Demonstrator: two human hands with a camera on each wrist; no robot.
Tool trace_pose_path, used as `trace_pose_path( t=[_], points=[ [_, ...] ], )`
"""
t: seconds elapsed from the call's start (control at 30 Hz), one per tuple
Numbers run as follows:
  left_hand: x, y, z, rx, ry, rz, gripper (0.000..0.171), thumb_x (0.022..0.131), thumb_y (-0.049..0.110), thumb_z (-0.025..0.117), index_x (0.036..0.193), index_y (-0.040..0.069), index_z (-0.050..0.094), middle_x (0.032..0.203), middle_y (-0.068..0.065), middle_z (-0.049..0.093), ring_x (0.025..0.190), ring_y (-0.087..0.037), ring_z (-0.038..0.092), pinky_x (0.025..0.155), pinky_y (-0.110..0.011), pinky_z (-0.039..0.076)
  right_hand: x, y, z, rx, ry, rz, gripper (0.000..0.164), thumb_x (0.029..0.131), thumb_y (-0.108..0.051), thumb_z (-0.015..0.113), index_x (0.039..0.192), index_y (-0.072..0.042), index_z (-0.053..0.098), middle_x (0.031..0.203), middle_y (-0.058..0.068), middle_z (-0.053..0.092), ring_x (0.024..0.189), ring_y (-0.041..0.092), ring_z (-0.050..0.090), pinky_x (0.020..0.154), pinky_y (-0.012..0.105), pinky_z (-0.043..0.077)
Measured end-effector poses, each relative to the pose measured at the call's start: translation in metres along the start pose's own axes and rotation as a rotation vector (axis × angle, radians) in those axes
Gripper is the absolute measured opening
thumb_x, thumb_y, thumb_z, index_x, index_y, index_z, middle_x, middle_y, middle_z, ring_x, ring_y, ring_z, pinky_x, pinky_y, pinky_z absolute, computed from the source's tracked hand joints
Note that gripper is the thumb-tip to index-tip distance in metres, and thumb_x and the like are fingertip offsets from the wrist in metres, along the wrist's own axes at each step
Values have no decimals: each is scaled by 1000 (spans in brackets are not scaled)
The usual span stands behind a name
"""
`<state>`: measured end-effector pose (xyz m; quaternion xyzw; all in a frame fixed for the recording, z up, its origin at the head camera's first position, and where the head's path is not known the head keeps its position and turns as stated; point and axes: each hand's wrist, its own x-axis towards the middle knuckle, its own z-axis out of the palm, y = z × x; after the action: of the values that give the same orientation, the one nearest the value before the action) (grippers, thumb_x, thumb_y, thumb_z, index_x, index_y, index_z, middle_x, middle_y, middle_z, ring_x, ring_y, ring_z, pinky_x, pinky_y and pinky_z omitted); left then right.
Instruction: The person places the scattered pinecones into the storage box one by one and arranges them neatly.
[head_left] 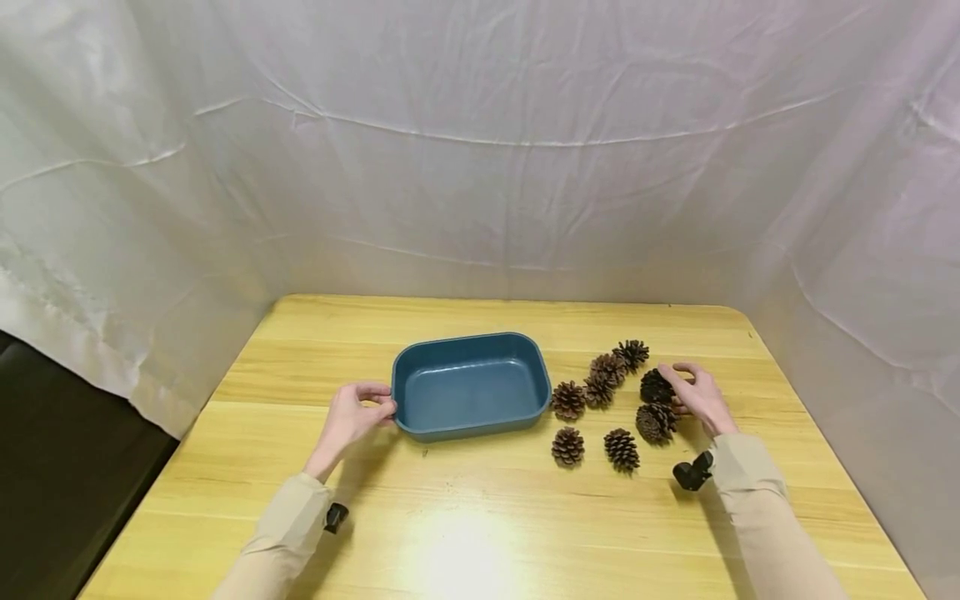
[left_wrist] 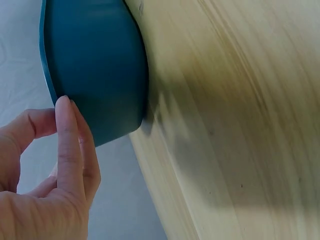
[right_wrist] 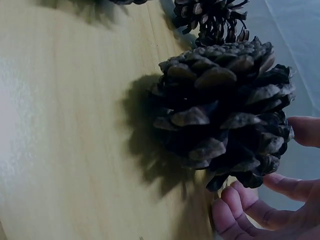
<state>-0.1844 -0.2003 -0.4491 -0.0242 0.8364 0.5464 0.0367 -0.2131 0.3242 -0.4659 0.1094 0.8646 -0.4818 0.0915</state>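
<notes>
A blue rectangular basin (head_left: pixel 471 429) stands on the table. My left hand (head_left: pixel 362 410) pinches the rim at its left end; in the left wrist view, the fingertips (left_wrist: pixel 64 102) lie at the rim. Over on the right, my right hand (head_left: pixel 699 398) is at a dark pine cone (head_left: pixel 656 386), with fingers spread around its right side. A closer pine cone (head_left: pixel 656 423) sits just in front, and in the right wrist view this large pine cone (right_wrist: pixel 222 115) hides part of the right fingers (right_wrist: pixel 255 207). I cannot tell whether they grip the farther one.
Between basin and right hand lie several more pine cones: one (head_left: pixel 567 400) beside the basin's right end, a cluster (head_left: pixel 607 371) behind, and two in front, a rounder one (head_left: pixel 567 447) and a longer one (head_left: pixel 622 451). White curtains (head_left: pixel 480 167) enclose the wooden table (head_left: pixel 465 517).
</notes>
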Motion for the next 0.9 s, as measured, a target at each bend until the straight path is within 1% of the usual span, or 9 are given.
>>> trace_pose_path(
  t=[0.13, 0.2, 0.3, 0.43, 0.5, 0.6, 0.67, 0.8, 0.9],
  points=[
    [-1, -1, -4, 17, -14, -3, 34, 84, -4, 67, 116, -16, 64, 101, -29, 71, 68, -27, 75, 68, -36, 66, 2, 0, 0, -13, -4, 5, 84, 103, -50, 45, 154, 11, 18, 139, 39, 42, 76, 7, 58, 65, 22, 59],
    [-2, -1, -6, 17, -18, -16, 35, 84, -4, 67, 116, -16, 64, 101, -28, 71, 67, -26, 74, 69, -36, 66, 3, 0, -1, -15, -10, 5, 84, 103, -50, 45, 154, 11, 18, 141, 40, 41, 76, 7, 58, 65, 23, 59],
    [-3, 0, -8, -3, -32, -32, 34, 84, -5, 67, 116, -16, 64, 101, -27, 70, 66, -23, 74, 69, -38, 66, 3, 0, -2, -23, -20, -1, 84, 103, -50, 44, 154, 11, 17, 144, 41, 38, 76, 7, 58, 65, 23, 60],
    [-6, 1, -10, -30, -55, -27, 34, 83, -5, 67, 115, -18, 63, 98, -25, 70, 64, -18, 72, 67, -38, 66, 3, -1, -2, -42, -28, -9, 84, 103, -49, 45, 154, 12, 18, 144, 42, 38, 76, 7, 58, 65, 23, 59],
    [-6, 2, -10, -33, -67, -19, 35, 83, -5, 68, 115, -19, 62, 96, -24, 70, 64, -16, 71, 67, -38, 67, 3, -1, -3, -44, -31, -9, 84, 103, -48, 46, 154, 12, 18, 141, 40, 41, 76, 7, 58, 65, 23, 59],
    [-6, 2, -11, -38, -68, -25, 34, 83, -4, 69, 114, -18, 63, 94, -20, 70, 63, -16, 71, 67, -38, 66, 3, -1, -3, -46, -31, -11, 84, 102, -48, 47, 154, 12, 19, 127, 34, 51, 74, 7, 58, 65, 24, 59],
    [-6, 1, -12, -29, -74, -23, 35, 83, -3, 69, 114, -18, 63, 94, -19, 70, 64, -17, 72, 68, -38, 67, 3, 0, -3, -49, -29, -15, 84, 102, -48, 48, 153, 12, 20, 120, 29, 54, 74, 8, 58, 65, 24, 59],
    [-4, -1, -13, -24, -76, -24, 34, 84, -3, 68, 114, -18, 63, 94, -18, 69, 65, -18, 72, 70, -39, 66, 4, 1, -2, -55, -24, -20, 84, 102, -49, 49, 153, 12, 22, 121, 28, 55, 74, 7, 57, 65, 22, 59],
    [-4, -2, -13, -28, -78, -27, 34, 84, -3, 68, 114, -17, 63, 93, -17, 68, 64, -15, 71, 70, -39, 66, 5, 0, -1, -52, -20, -20, 83, 102, -49, 50, 153, 11, 23, 122, 27, 54, 71, 6, 56, 65, 21, 58]
  ],
)
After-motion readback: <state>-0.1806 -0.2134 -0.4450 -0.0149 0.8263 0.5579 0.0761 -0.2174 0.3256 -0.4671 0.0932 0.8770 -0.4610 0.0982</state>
